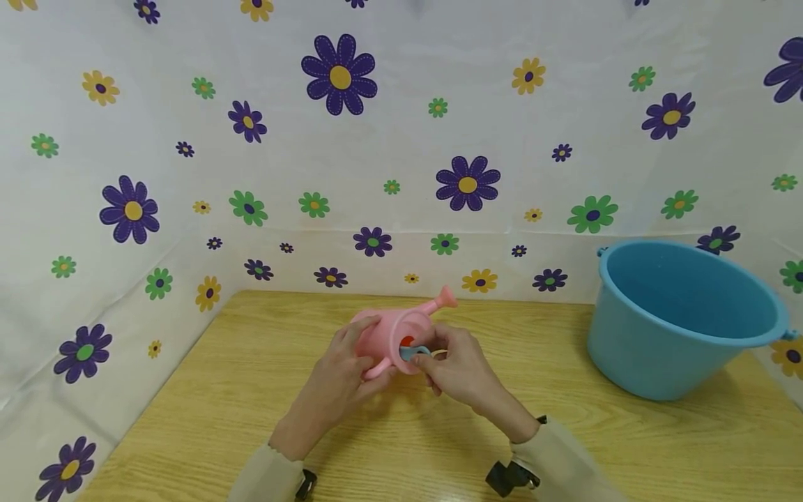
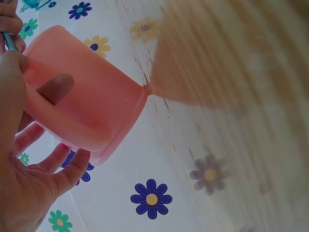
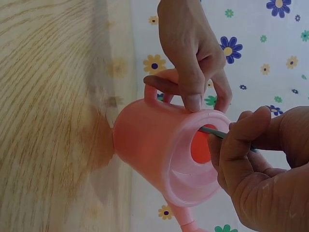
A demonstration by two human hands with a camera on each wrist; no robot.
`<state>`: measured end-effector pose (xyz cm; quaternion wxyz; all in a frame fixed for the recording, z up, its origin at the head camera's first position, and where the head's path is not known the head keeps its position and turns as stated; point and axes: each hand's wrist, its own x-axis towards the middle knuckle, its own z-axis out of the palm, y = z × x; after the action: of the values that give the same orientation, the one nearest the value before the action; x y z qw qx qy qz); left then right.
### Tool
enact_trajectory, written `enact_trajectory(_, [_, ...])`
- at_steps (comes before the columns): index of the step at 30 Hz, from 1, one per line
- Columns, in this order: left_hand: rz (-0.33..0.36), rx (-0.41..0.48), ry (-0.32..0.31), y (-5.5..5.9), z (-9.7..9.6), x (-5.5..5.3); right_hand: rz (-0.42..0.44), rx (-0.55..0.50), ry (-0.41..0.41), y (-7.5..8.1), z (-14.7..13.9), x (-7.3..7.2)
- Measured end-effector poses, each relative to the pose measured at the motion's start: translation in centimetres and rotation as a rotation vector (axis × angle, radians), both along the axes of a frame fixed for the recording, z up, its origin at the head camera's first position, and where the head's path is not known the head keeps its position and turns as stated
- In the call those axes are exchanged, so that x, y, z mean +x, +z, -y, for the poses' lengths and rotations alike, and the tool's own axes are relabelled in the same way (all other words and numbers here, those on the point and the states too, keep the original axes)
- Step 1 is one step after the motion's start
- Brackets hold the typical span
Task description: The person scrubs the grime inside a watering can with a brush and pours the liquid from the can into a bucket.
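A pink watering can (image 1: 378, 339) leans with its open top towards me, its spout pointing away to the back right. My left hand (image 1: 335, 369) grips it by the body and the looped handle (image 3: 150, 89). In the right wrist view a round hole in its top shows a red-orange inside (image 3: 200, 147). My right hand (image 1: 463, 368) pinches a small, thin blue-grey piece (image 1: 414, 352) between thumb and fingers, one end at that hole. Fingers cover much of the piece, so I cannot tell its kind.
To the right, a large blue bucket (image 1: 665, 348) stands on the wooden table (image 1: 251, 390). A white flowered sheet (image 1: 401, 132) hangs behind the table and along its left side.
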<state>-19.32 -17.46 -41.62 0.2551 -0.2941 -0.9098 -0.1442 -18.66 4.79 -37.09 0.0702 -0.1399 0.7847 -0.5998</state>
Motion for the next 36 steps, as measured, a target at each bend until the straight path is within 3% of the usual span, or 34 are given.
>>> enact_trajectory(9, [0.000, 0.000, -0.007, -0.1, -0.1, 0.0, 0.034, -0.014, -0.004, -0.1, -0.6, 0.1])
enact_trajectory(16, [0.013, 0.010, -0.004, 0.0, -0.1, 0.0, 0.066, -0.031, 0.015, 0.9, -1.6, 0.3])
enact_trajectory(36, [0.007, 0.021, -0.005, -0.1, 0.0, -0.1, 0.049, 0.030, 0.023, 2.1, -3.8, 0.7])
